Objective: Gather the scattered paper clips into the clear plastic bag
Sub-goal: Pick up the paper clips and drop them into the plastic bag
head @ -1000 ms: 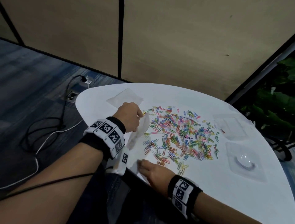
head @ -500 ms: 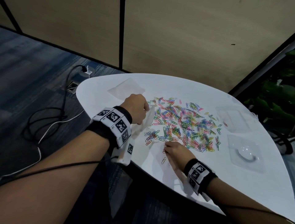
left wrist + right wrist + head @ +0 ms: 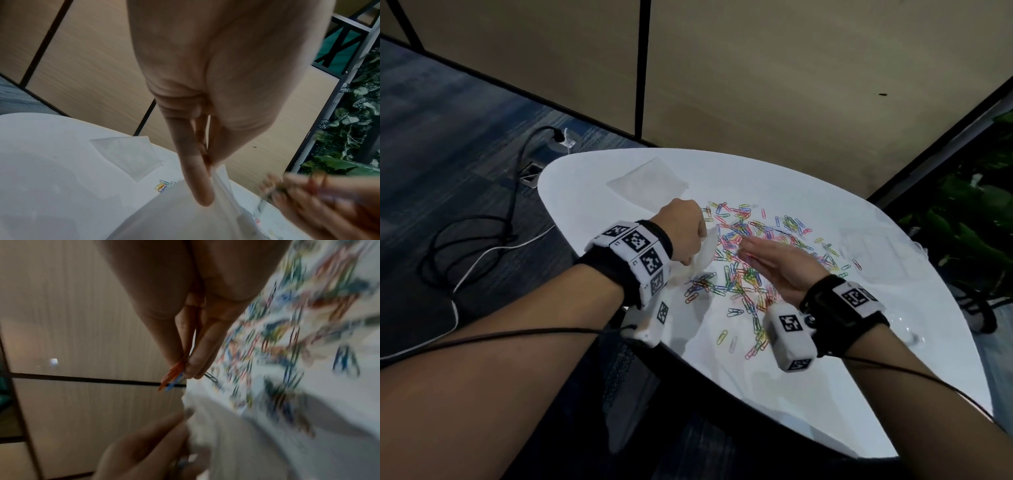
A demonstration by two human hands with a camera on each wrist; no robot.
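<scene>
- Far left on the white worktop (image 3: pixel 808 370), near its back edge, a spare flat clear bag (image 3: pixel 647 181) lies unused, well apart from your hands.
- Your left hand (image 3: pixel 681 234) has its fingers curled, pinching the rim of the clear plastic bag (image 3: pixel 703 255) and holding its mouth up beside the left side of the pile; the grip looks the same as a second ago.
- The scattered paper clips (image 3: pixel 750 253) still cover the middle of the worktop in many colours, with a few strays (image 3: pixel 722 337) nearer the front edge.
- Your right hand (image 3: pixel 780 270) has changed most: half a second ago it was down on the clips at the near side of the pile; now it is raised and heading toward the bag mouth. The right wrist view shows its fingers (image 3: pixel 197 353) pinched on a small bunch of clips (image 3: pixel 172 378), orange and blue among them.
- That looks like one small load about to go in; most clips remain, so many trips are left.
- Right of the pile sit clear plastic trays (image 3: pixel 869 250); the bare worktop nearest you gives sweeping room, but the front edge is near the strays.
</scene>
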